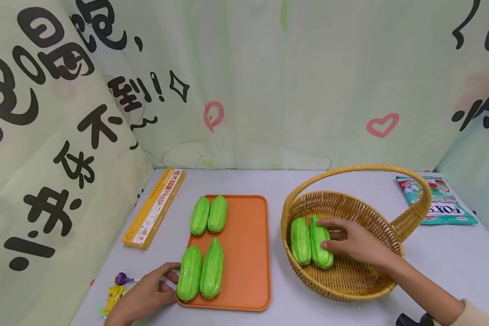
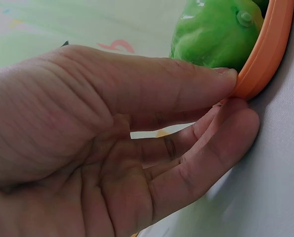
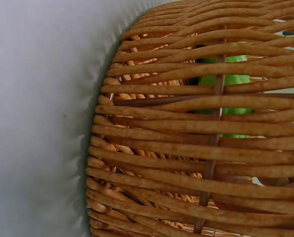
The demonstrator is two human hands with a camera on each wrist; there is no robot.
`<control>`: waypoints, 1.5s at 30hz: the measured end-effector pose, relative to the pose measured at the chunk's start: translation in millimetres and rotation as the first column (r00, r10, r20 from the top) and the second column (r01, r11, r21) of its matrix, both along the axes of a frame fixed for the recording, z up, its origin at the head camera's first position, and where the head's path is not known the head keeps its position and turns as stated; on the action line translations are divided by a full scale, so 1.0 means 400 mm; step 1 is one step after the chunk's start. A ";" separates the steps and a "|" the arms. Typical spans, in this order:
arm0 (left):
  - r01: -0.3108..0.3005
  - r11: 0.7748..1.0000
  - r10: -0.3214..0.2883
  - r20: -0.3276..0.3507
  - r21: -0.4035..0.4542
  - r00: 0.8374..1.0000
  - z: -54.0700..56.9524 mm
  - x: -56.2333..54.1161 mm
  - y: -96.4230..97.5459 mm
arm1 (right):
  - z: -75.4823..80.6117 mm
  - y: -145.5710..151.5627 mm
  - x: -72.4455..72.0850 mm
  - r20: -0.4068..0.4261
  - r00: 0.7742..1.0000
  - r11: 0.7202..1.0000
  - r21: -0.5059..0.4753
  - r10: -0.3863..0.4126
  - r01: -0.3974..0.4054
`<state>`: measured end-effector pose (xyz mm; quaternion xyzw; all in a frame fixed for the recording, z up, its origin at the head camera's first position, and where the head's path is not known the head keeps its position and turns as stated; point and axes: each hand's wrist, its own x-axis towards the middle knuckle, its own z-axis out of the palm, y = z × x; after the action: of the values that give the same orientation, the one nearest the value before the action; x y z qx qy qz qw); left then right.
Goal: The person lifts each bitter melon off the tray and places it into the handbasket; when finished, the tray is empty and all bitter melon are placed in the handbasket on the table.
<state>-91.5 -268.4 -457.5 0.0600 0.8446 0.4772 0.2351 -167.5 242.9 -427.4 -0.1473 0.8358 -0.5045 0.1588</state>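
Observation:
My left hand [image 1: 148, 290] is at the near left corner of an orange tray [image 1: 246, 253]; in the left wrist view, thumb and fingers pinch the tray's rim [image 2: 270, 49]. Two pairs of glossy light-green gourds lie along the tray's left side, the nearest one a gourd [image 1: 189, 274] beside my left fingers. My right hand [image 1: 354, 242] reaches into a wicker basket [image 1: 350, 290] and holds a green gourd [image 1: 319, 246] between thumb and fingers. Another gourd [image 1: 300, 241] lies against it in the basket. In the right wrist view, basket weave [image 3: 196, 148] mostly hides the hand.
The basket's tall handle [image 1: 362, 168] arches over its far side. A teal snack bag [image 1: 448, 208] lies behind it at right. A yellow pasta box [image 1: 154, 208] lies left of the tray; a lollipop [image 1: 122, 278] and yellow wrapped candy [image 1: 113, 299] lie near my left hand.

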 end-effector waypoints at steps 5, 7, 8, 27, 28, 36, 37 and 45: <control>-0.006 1.000 0.006 -0.001 -0.002 1.000 0.002 0.000 0.002 | -0.004 -0.002 -0.004 0.018 1.000 1.000 -0.008 0.003 -0.003; -0.008 1.000 0.008 -0.002 -0.004 1.000 0.002 0.000 0.002 | -0.004 -0.003 -0.005 0.020 1.000 1.000 -0.005 0.000 0.000; -0.009 1.000 0.009 0.000 -0.004 1.000 0.001 0.000 0.002 | -0.004 -0.003 -0.005 0.023 1.000 1.000 -0.002 -0.002 0.002; -0.015 1.000 0.015 -0.001 -0.013 1.000 -0.003 -0.003 0.004 | 0.022 -0.001 0.001 -0.048 0.998 0.997 0.067 -0.033 0.037; -0.014 1.000 0.014 0.001 -0.017 1.000 -0.003 -0.003 0.003 | 0.032 -0.004 0.004 -0.085 0.996 0.994 0.097 -0.035 0.043; -0.003 0.999 0.004 0.006 -0.048 1.000 -0.003 0.000 -0.003 | 0.146 -0.103 0.076 -0.272 0.962 0.997 0.075 -0.004 0.025; 0.000 0.999 0.001 0.003 -0.045 1.000 -0.003 0.000 -0.002 | 0.156 -0.124 0.090 -0.276 0.961 0.999 0.040 0.006 0.006; 0.013 0.999 -0.014 -0.026 -0.036 1.000 -0.007 -0.003 0.002 | 0.107 -0.329 0.163 -0.226 0.971 0.977 -0.177 0.078 -0.120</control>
<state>-92.8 -267.8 -460.3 0.0676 0.8557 0.4596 0.2280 -102.4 111.1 -384.8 -0.2577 0.7879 -0.5539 0.0767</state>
